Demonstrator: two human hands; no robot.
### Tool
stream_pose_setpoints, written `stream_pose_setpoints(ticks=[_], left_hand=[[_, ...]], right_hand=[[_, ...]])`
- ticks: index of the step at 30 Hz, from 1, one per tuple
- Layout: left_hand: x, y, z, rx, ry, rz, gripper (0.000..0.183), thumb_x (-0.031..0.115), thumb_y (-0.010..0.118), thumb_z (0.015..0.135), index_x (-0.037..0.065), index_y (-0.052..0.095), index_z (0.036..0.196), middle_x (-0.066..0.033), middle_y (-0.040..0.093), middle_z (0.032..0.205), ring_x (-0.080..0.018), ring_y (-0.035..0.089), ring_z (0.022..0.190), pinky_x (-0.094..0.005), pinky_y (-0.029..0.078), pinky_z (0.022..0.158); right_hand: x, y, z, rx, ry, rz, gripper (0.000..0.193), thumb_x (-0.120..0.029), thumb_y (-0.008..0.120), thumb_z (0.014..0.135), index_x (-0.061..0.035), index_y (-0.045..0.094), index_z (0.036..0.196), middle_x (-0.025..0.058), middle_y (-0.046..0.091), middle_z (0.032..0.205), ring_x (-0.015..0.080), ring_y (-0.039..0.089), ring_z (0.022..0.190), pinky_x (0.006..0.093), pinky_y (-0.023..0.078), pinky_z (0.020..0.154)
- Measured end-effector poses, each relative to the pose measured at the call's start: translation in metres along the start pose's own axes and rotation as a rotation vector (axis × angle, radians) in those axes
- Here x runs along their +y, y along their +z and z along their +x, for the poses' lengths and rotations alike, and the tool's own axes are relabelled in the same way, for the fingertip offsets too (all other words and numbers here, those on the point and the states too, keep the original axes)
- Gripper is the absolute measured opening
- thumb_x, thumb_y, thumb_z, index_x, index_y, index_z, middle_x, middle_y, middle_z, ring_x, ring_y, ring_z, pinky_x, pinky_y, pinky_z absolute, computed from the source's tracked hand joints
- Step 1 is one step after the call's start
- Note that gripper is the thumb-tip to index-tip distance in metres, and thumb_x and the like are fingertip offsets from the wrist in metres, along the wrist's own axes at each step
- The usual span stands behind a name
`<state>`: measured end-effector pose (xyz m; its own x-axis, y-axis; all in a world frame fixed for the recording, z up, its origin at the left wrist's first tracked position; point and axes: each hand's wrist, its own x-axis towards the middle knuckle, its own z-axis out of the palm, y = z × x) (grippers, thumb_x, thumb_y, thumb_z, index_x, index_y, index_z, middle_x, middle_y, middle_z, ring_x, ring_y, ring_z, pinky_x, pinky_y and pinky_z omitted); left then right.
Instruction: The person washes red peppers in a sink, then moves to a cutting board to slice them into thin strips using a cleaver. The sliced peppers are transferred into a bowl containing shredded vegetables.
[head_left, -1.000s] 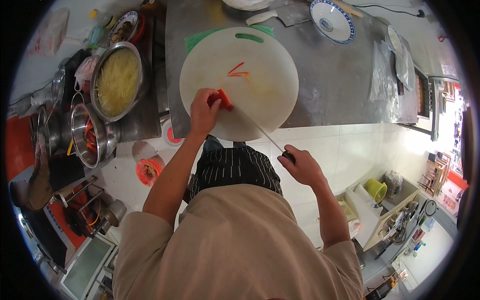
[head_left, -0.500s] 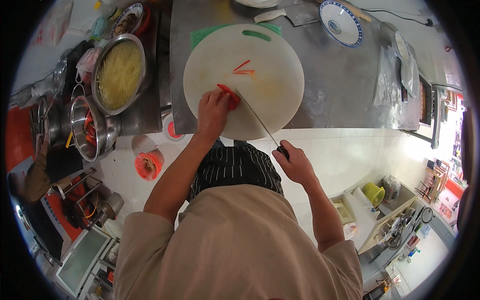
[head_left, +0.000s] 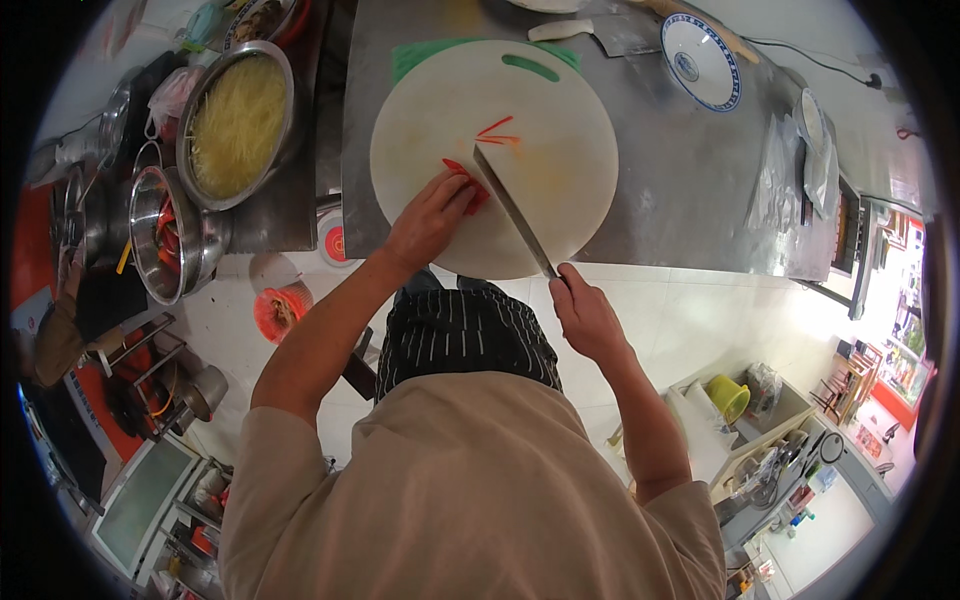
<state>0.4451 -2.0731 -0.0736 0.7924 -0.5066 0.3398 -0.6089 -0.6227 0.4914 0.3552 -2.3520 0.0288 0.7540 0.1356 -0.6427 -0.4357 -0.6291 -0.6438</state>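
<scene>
On the round white cutting board [head_left: 560,170] my left hand [head_left: 426,220] presses down a piece of red pepper [head_left: 478,197] with its fingers closed over it. My right hand [head_left: 588,316] grips the handle of a long kitchen knife [head_left: 514,212]. Its blade slants across the board just right of the pepper, and its tip points up and left. A few thin red pepper strips [head_left: 496,130] lie beyond the tip. Part of the pepper is hidden under my left fingers.
Left of the board are a metal bowl of pale yellow shreds [head_left: 235,125] and a metal bowl of red peppers [head_left: 165,235]. A cleaver [head_left: 625,36] and a blue-rimmed white bowl [head_left: 702,62] lie at the back. A red bin [head_left: 280,312] stands on the floor.
The knife has tilted so more of its blade face shows, and the blade stands slightly away from the pepper. My left hand still presses the pepper. The whole view has shifted slightly.
</scene>
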Motion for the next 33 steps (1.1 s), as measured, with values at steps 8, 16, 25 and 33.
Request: stream_pose_setpoints(ticks=[8, 16, 25, 33], left_hand=[[-0.012, -0.002, 0.001, -0.124, 0.049, 0.060, 0.037, 0.005, 0.060, 0.085, -0.006, 0.065, 0.121, -0.0190, 0.057, 0.130, -0.0356, 0.054, 0.130, -0.0396, 0.049, 0.109], [-0.016, -0.004, 0.002, -0.169, -0.015, -0.015, 0.033, 0.009, 0.068, 0.091, 0.000, 0.068, 0.123, -0.0159, 0.058, 0.135, -0.0362, 0.053, 0.131, -0.0430, 0.050, 0.108], [-0.019, 0.001, 0.000, -0.132, 0.008, -0.007, 0.033, 0.011, 0.072, 0.088, 0.000, 0.071, 0.120, -0.0164, 0.061, 0.132, -0.0370, 0.054, 0.129, -0.0439, 0.050, 0.109], [-0.017, 0.004, -0.002, -0.109, -0.052, -0.041, 0.037, 0.009, 0.066, 0.088, -0.002, 0.066, 0.124, -0.0156, 0.057, 0.134, -0.0350, 0.053, 0.131, -0.0411, 0.048, 0.110]], right_hand=[[-0.017, -0.008, 0.002, 0.005, -0.029, -0.031, 0.037, -0.031, 0.048, 0.105, 0.0003, 0.054, 0.125, 0.0318, 0.066, 0.085, 0.0533, 0.062, 0.088, 0.0558, 0.048, 0.080], [-0.048, -0.007, 0.008, -0.050, -0.025, -0.122, 0.029, -0.028, 0.048, 0.105, -0.0007, 0.054, 0.113, 0.0296, 0.066, 0.084, 0.0526, 0.061, 0.088, 0.0573, 0.048, 0.075], [-0.041, -0.015, 0.017, -0.081, -0.114, -0.221, 0.026, -0.026, 0.048, 0.104, -0.0035, 0.057, 0.112, 0.0288, 0.065, 0.081, 0.0511, 0.062, 0.082, 0.0576, 0.049, 0.072], [-0.042, -0.009, 0.062, -0.083, -0.054, -0.161, 0.033, -0.033, 0.046, 0.106, -0.0041, 0.059, 0.114, 0.0303, 0.068, 0.093, 0.0522, 0.063, 0.089, 0.0572, 0.050, 0.078]])
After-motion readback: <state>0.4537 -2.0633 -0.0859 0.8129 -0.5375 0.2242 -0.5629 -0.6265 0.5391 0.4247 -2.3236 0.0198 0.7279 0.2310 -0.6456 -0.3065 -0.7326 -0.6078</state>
